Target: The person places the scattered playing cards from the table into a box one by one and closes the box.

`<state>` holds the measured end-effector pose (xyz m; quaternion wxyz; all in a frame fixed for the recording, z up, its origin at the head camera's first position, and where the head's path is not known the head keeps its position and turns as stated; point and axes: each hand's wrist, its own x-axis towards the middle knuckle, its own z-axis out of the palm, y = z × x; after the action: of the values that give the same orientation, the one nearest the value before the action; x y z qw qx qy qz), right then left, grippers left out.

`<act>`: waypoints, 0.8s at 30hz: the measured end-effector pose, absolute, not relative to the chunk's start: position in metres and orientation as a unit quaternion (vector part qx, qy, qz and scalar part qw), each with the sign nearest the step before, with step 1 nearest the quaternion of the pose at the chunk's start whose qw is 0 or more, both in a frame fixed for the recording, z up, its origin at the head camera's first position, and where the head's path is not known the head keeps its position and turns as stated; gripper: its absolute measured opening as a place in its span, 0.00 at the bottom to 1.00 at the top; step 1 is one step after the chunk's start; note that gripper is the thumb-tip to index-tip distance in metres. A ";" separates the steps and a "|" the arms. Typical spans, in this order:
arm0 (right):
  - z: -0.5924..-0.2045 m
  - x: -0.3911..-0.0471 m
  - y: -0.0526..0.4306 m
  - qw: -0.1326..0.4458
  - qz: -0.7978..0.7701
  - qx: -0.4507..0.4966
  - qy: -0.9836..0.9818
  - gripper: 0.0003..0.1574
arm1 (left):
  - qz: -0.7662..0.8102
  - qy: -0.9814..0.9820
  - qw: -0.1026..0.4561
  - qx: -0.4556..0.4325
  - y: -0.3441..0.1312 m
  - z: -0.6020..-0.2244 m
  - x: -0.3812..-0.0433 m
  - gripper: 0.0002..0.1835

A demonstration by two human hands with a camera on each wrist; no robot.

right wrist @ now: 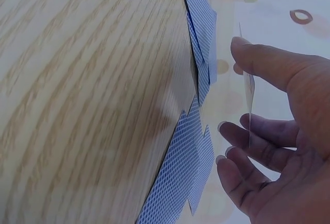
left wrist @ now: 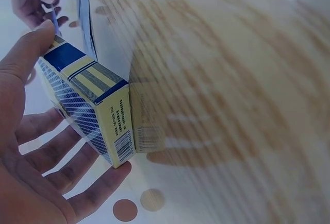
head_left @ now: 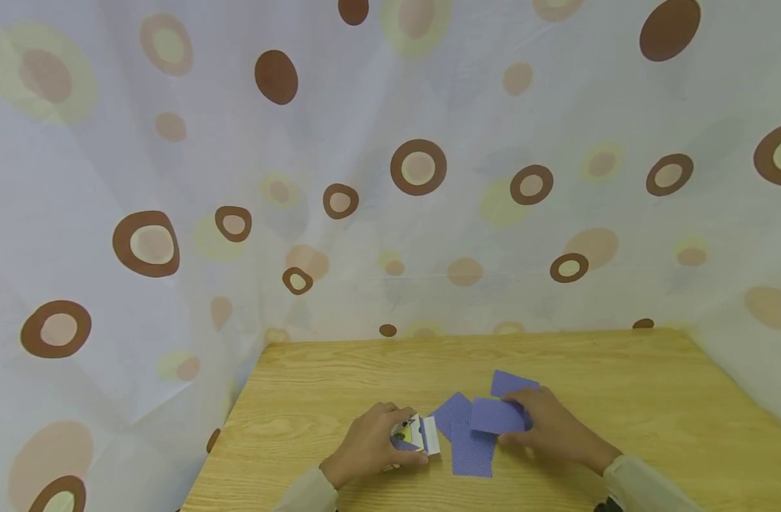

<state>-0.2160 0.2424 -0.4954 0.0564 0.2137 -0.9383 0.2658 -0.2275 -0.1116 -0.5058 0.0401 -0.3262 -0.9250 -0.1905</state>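
Risk first: the card (head_left: 496,414) in my right hand (head_left: 557,430) is pinched thin, edge-on between thumb and fingers, so it could slip or bend if I squeeze too hard or let the thumb drift. It hangs over the loose cards (head_left: 472,455), so a low sweep could probably catch and scatter them. Too hard a grip with my left hand (head_left: 368,442) might dent the box (left wrist: 80,103).

Positions: the held card sits between right thumb and fingers, up off the table (head_left: 301,377); can't tell if it's one card or several. Loose cards lie overlapping left of that hand, with another card (head_left: 512,382) just beyond its fingertips. Left hand grips the box, thumb on one edge, fingers on the opposite side; its white end faces the cards, just beside them. Can't tell whether the flap is up.
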 end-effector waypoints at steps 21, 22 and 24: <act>-0.491 -0.216 0.229 0.056 0.266 0.243 -0.931 0.47 | -0.189 -0.927 0.036 -0.322 -0.110 -0.503 -0.228 0.45; -0.491 -0.216 0.228 0.056 0.265 0.244 -0.931 0.47 | -0.191 -0.926 0.035 -0.323 -0.110 -0.503 -0.228 0.45; -0.491 -0.215 0.226 0.058 0.264 0.247 -0.931 0.47 | -0.193 -0.926 0.033 -0.322 -0.110 -0.504 -0.228 0.45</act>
<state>-0.2150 0.2263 -0.4912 0.0578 0.2469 -0.9306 0.2639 -0.2279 -0.1100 -0.5041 0.0333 -0.3219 -0.9263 -0.1932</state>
